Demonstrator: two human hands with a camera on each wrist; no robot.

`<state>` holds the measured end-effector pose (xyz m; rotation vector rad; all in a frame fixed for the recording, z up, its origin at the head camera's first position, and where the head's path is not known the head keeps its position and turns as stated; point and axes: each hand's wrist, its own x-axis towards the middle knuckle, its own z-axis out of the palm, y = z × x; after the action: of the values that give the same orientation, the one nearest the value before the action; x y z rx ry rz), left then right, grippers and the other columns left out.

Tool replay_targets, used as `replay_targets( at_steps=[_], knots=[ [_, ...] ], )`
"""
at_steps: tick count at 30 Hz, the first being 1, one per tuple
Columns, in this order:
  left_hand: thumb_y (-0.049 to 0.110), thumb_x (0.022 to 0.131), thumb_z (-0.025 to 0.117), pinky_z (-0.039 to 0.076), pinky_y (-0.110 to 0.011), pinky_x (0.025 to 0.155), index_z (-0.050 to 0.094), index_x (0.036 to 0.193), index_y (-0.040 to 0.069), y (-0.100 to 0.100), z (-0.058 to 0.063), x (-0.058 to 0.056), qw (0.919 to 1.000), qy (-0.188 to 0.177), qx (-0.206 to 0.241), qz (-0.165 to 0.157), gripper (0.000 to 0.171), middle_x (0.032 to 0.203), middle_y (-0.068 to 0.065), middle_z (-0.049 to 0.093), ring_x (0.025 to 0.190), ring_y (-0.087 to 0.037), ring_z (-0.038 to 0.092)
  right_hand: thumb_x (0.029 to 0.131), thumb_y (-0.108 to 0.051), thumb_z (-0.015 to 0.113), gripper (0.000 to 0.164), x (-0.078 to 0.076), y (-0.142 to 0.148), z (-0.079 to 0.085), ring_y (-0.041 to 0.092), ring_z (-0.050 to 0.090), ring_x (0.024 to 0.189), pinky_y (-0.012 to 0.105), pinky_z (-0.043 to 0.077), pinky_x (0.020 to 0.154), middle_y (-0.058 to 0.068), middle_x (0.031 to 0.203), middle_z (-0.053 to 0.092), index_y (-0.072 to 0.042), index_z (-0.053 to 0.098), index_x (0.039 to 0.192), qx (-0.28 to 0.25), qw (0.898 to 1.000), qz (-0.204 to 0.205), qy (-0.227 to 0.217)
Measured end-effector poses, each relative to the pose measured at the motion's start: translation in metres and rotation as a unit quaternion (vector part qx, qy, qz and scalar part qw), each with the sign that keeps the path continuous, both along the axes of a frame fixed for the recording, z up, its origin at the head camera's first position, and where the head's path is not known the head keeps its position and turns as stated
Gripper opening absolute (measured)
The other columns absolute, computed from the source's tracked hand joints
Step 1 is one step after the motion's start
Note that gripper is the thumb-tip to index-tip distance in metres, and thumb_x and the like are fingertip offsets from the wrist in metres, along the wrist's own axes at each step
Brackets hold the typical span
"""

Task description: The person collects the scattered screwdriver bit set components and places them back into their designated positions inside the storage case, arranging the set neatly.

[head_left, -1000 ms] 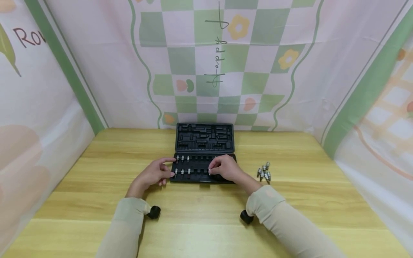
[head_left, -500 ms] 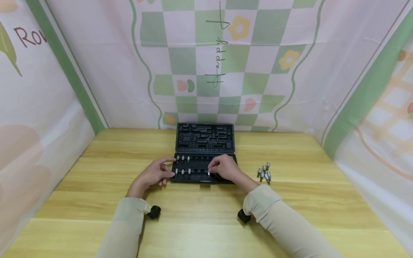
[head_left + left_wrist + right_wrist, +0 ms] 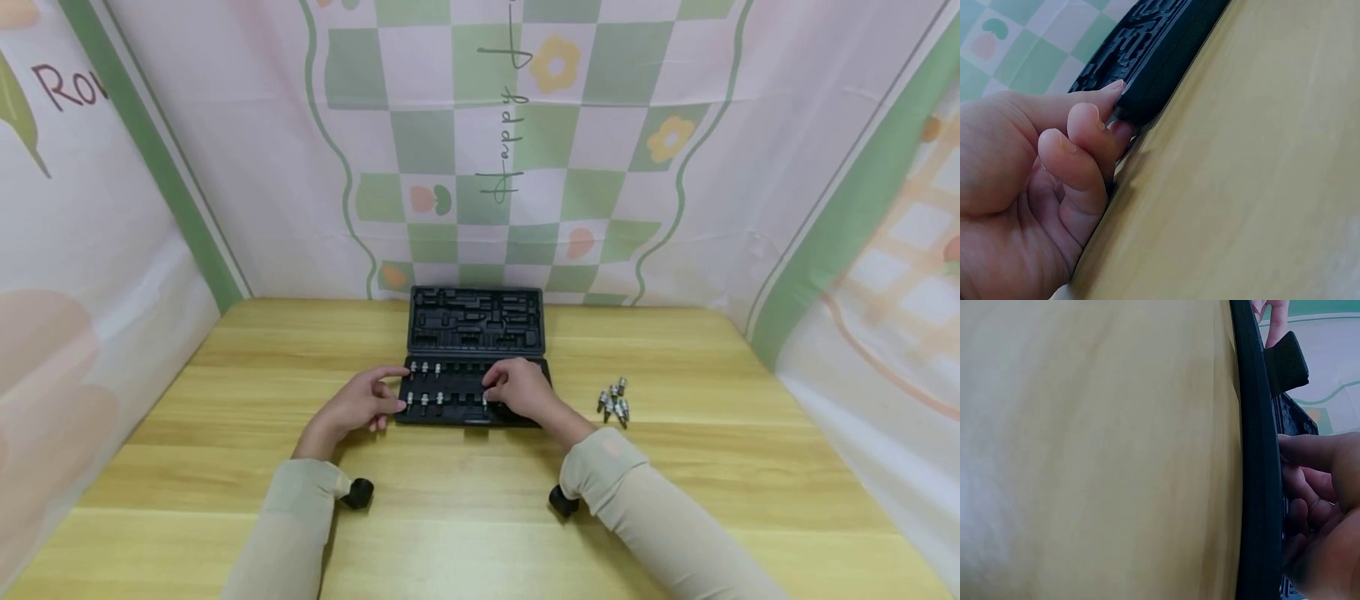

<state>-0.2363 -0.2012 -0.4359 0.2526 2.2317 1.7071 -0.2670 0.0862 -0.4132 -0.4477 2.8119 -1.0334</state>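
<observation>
A black plastic tool case (image 3: 468,412) lies open on the table, its moulded lid (image 3: 476,321) tilted back. My left hand (image 3: 356,404) grips the case's left end. In the left wrist view, the thumb (image 3: 1079,105) rests on the case's edge and the other fingers are curled below it. My right hand (image 3: 525,390) pinches a small silver bit socket (image 3: 485,401) at the front row of slots, right of the middle. Fingers partly hide it, and the right wrist view does not show it. Several bit sockets (image 3: 424,400) sit in two rows at the case's left.
Several loose bit sockets (image 3: 613,404) lie in a small pile on the wooden table (image 3: 450,517), right of the case. A latch tab (image 3: 476,432) sticks out from the case's front edge. Patterned cloth (image 3: 480,150) hangs behind and at both sides.
My right forearm and wrist have shifted slightly left, with the fingertips staying at the same front slot. The left hand and the case have not moved.
</observation>
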Motion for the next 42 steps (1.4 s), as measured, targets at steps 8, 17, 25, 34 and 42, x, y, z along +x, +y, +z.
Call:
replay_targets(
  at_steps=[8,17,25,34,42],
  knots=[
    [0.001,0.093,0.063,0.046,-0.027,0.044,0.04,0.147,0.006,0.001,-0.001,-0.001,1.0,0.0,0.001,-0.005,0.059,0.088,-0.017,0.062,0.049,-0.016,0.053,0.085,-0.012,0.075,0.004,-0.003,0.005,0.001,0.014,0.056,0.062,0.031,0.047,0.057,-0.002,0.07,0.062,-0.011,0.074,0.089,-0.011,1.0,-0.006,0.02],
    [0.001,0.093,0.063,0.045,-0.026,0.044,0.04,0.147,0.007,0.0,-0.002,-0.001,1.0,-0.005,0.001,0.002,0.059,0.089,-0.018,0.062,0.049,-0.015,0.052,0.087,-0.012,0.073,0.004,-0.006,0.011,0.008,0.016,0.055,0.063,0.032,0.047,0.058,0.0,0.073,0.061,-0.009,0.073,0.089,-0.029,0.999,-0.015,0.027],
    [0.002,0.093,0.063,0.045,-0.027,0.044,0.039,0.148,0.008,0.001,0.0,0.001,1.0,-0.003,-0.001,-0.001,0.06,0.091,-0.019,0.063,0.049,-0.016,0.052,0.088,-0.012,0.072,0.005,-0.01,0.026,0.011,0.016,0.055,0.065,0.033,0.047,0.059,0.001,0.074,0.062,-0.007,0.071,0.089,-0.024,0.999,-0.024,0.038],
    [0.001,0.094,0.062,0.045,-0.026,0.044,0.038,0.148,0.006,0.0,0.001,0.0,1.0,-0.007,0.002,-0.002,0.06,0.091,-0.019,0.062,0.049,-0.015,0.052,0.087,-0.012,0.073,0.005,-0.016,0.044,0.012,0.017,0.057,0.069,0.033,0.047,0.063,0.001,0.076,0.063,-0.008,0.071,0.087,-0.002,0.998,-0.042,0.046],
    [-0.001,0.093,0.063,0.046,-0.028,0.045,0.04,0.147,0.006,0.001,-0.002,-0.001,1.0,-0.002,0.006,0.001,0.059,0.086,-0.017,0.063,0.048,-0.015,0.053,0.087,-0.011,0.072,0.004,-0.019,0.059,0.012,0.018,0.056,0.069,0.033,0.046,0.061,0.003,0.077,0.063,-0.007,0.071,0.088,0.011,0.998,-0.047,0.042]
  ],
)
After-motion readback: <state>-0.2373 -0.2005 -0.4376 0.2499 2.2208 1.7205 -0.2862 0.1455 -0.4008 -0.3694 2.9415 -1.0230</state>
